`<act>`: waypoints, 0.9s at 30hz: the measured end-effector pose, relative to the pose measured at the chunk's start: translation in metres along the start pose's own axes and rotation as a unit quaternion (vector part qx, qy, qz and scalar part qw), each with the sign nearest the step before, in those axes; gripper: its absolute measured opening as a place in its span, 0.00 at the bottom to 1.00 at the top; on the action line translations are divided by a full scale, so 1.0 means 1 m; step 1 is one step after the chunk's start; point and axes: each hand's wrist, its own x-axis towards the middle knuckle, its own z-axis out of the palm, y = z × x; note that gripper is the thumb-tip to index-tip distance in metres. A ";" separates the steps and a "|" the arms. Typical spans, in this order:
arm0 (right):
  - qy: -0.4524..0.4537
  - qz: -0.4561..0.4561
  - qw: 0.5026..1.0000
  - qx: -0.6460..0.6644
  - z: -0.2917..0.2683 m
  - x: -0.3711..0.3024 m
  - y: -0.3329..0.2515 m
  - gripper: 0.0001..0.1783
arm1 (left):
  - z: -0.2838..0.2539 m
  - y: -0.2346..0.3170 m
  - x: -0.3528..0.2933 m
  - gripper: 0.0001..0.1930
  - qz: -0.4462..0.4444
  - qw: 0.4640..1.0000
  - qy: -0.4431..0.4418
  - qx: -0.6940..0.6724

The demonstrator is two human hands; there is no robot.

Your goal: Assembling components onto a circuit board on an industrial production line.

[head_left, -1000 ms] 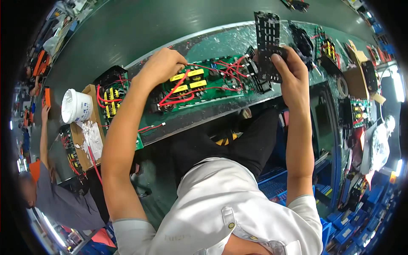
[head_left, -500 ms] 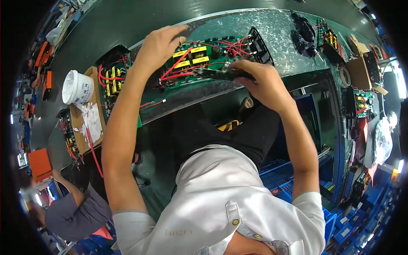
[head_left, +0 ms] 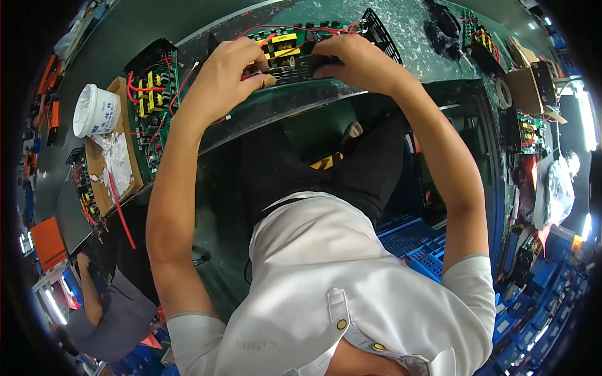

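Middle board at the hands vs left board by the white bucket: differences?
The middle board runs left to right; the left board runs near to far.
The left hand and right hand are at the middle board; neither is on the left board.
Both carry yellow parts and red wires.

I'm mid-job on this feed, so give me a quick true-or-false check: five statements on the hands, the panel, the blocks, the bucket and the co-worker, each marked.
1. The right hand grips the black panel. True.
2. The white bucket is to the right of both hands. False: it is to the left of the left hand.
3. The blocks on the circuit board are blue. False: they are yellow.
4. A co-worker is at the lower left of the picture. True.
5. The two hands are pressed together. False: there is a gap between them, and part of the panel shows in it.
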 end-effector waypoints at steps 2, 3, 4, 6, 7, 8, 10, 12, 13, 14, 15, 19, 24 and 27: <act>-0.011 0.018 1.000 0.003 0.004 0.003 -0.001 0.16 | 0.003 0.003 -0.003 0.14 -0.008 1.000 0.008 0.018; 0.001 -0.010 1.000 -0.017 0.006 0.004 -0.001 0.15 | 0.006 0.004 -0.003 0.15 0.003 0.999 0.042 0.024; 0.013 -0.037 0.999 -0.036 0.007 0.005 -0.001 0.15 | 0.010 0.005 -0.004 0.15 0.013 0.997 0.075 0.031; 0.055 -0.069 0.994 -0.072 0.015 0.003 0.004 0.16 | 0.016 0.002 -0.002 0.16 0.047 0.993 0.087 0.060; 0.098 -0.100 0.984 -0.107 0.019 0.003 0.007 0.17 | 0.018 0.000 -0.001 0.16 0.081 0.988 0.099 0.090; 0.097 -0.098 0.985 -0.105 0.019 0.005 0.010 0.17 | 0.017 -0.001 0.001 0.16 0.080 0.988 0.097 0.088; 0.146 -0.132 0.972 -0.125 0.020 0.006 0.018 0.19 | 0.010 -0.002 0.007 0.17 0.030 0.998 -0.008 0.055; -0.023 -0.043 0.998 -0.025 -0.001 0.013 0.003 0.13 | 0.008 -0.008 0.010 0.16 0.051 0.996 -0.028 0.072; -0.034 -0.039 0.999 0.005 -0.004 0.014 0.004 0.13 | 0.006 -0.009 0.014 0.16 0.066 0.995 -0.040 0.068; -0.056 -0.018 0.998 0.012 -0.006 0.016 0.004 0.13 | 0.004 -0.012 0.018 0.17 0.057 0.995 -0.063 0.053; -0.065 -0.018 0.998 0.002 -0.009 0.017 0.002 0.13 | 0.002 -0.013 0.020 0.16 0.031 0.995 -0.085 0.042; -0.079 -0.029 0.996 -0.008 -0.011 0.016 0.003 0.15 | 0.003 -0.009 0.019 0.18 0.014 0.996 -0.079 0.029; -0.074 -0.031 0.997 0.004 -0.009 0.007 -0.003 0.13 | 0.009 -0.009 0.015 0.17 0.076 0.996 -0.045 0.016; -0.028 -0.019 0.999 -0.002 -0.002 0.005 -0.006 0.13 | 0.006 -0.015 0.013 0.16 0.065 0.996 -0.057 0.036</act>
